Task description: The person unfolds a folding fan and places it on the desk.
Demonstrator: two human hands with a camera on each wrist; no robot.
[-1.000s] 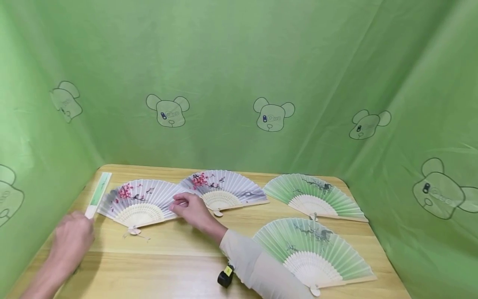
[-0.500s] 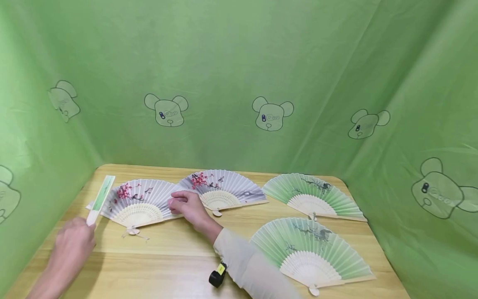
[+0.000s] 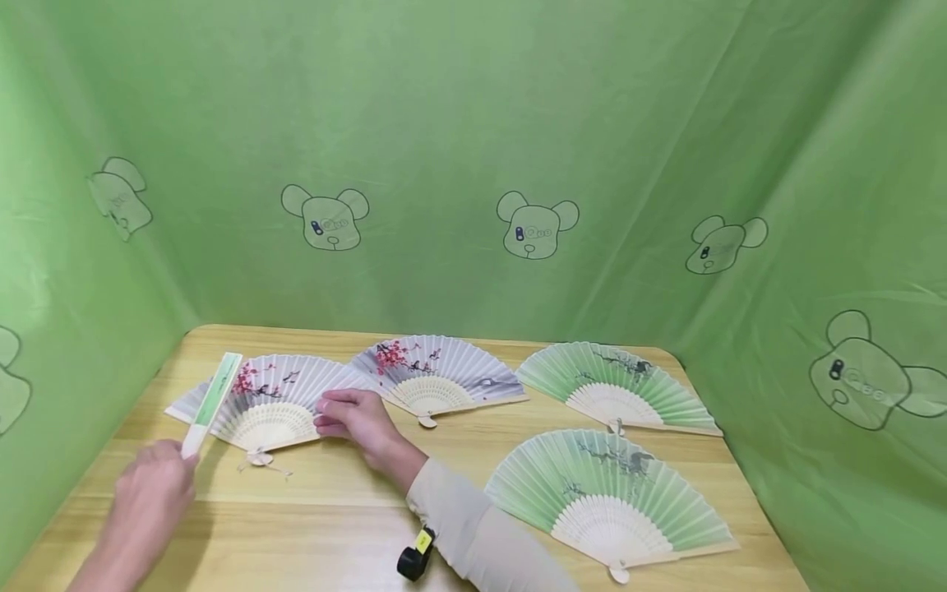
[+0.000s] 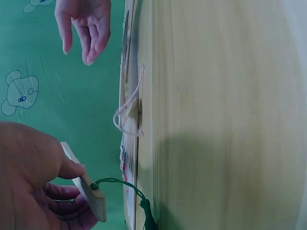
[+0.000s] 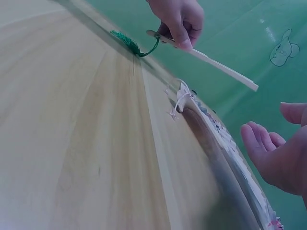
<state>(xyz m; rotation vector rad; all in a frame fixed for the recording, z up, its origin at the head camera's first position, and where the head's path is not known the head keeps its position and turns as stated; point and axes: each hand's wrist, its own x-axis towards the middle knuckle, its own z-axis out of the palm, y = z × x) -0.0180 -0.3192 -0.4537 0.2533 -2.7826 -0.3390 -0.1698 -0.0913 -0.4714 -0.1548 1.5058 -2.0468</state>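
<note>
A folded fan with a green band stands tilted up from my left hand, which pinches its base between thumb and fingers. A green tassel hangs from that base in the left wrist view. Behind it lies a spread grey fan with red blossoms. My right hand hovers just above that fan's right side, its fingers loosely bent and holding nothing. In the right wrist view the folded fan's far end is apart from my right fingers. Another grey blossom fan lies spread behind my right hand.
Two spread green fans lie on the table's right side, one nearer than the other. A small black object with a yellow label is beside my right sleeve. Green cloth walls surround the wooden table.
My left hand has brought the folded fan to the right, so it now overlaps the left grey fan in the head view. My right hand has shifted slightly left.
</note>
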